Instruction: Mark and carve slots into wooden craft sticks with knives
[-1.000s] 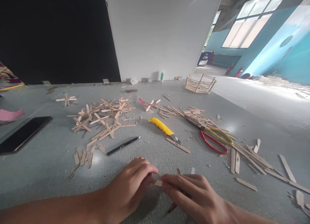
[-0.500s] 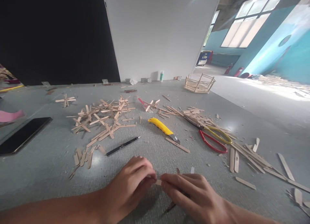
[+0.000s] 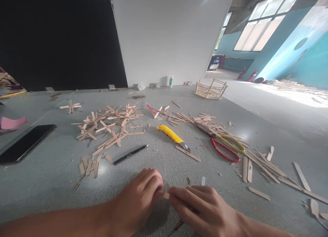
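My left hand (image 3: 138, 201) and my right hand (image 3: 202, 208) meet low in the middle, both pinched on a small piece of wooden stick (image 3: 166, 195) that shows between the fingertips. A dark thin object (image 3: 178, 224) pokes out under my right hand; I cannot make out what it is. Just ahead on the grey floor lie a black pen (image 3: 130, 154), a yellow utility knife (image 3: 173, 136) and a loose wooden stick (image 3: 188, 154).
Red and yellow scissors (image 3: 227, 148) lie right of the knife. Piles of wooden sticks (image 3: 110, 126) spread left and right (image 3: 266, 167). A black phone (image 3: 24, 144) lies at far left. A stick-built basket (image 3: 210, 89) and a glue bottle (image 3: 171, 80) stand by the white board.
Both hands have stayed pinched on the stick piece and slid slightly lower in the view. Nothing else has moved.
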Demonstrator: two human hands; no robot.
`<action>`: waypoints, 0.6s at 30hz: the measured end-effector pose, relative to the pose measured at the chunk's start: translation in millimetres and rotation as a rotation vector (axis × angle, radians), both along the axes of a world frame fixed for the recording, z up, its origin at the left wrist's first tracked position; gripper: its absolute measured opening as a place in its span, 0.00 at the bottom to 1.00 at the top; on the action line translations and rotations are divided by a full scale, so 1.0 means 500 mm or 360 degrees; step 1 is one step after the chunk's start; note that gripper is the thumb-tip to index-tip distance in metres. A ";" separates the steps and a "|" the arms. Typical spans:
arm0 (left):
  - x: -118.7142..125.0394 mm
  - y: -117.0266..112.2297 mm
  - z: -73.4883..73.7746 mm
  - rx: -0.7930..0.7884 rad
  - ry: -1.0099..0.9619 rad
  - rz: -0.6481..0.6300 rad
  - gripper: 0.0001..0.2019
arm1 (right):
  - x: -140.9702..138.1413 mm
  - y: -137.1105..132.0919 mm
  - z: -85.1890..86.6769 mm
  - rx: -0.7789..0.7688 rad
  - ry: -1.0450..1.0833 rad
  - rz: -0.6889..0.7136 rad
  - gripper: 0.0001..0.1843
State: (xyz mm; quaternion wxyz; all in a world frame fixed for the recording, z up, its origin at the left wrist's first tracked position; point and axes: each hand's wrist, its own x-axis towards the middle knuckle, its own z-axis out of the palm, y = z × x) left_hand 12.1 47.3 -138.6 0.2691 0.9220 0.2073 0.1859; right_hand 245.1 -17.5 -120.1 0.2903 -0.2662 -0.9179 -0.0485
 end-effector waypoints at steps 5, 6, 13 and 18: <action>-0.001 0.004 0.005 -0.0176 -0.0028 0.0109 0.12 | -0.001 0.003 0.009 -0.0034 0.0061 -0.0032 0.25; -0.001 0.005 0.007 -0.0168 -0.0048 0.0096 0.12 | 0.000 0.003 0.008 -0.0032 0.0084 -0.0053 0.24; 0.001 0.010 0.016 -0.0198 -0.0193 0.0171 0.12 | 0.002 0.005 -0.001 -0.0015 0.0108 -0.0137 0.21; 0.001 0.012 0.017 -0.0133 -0.0241 0.0123 0.12 | 0.000 0.004 0.001 -0.0026 0.0103 -0.0128 0.20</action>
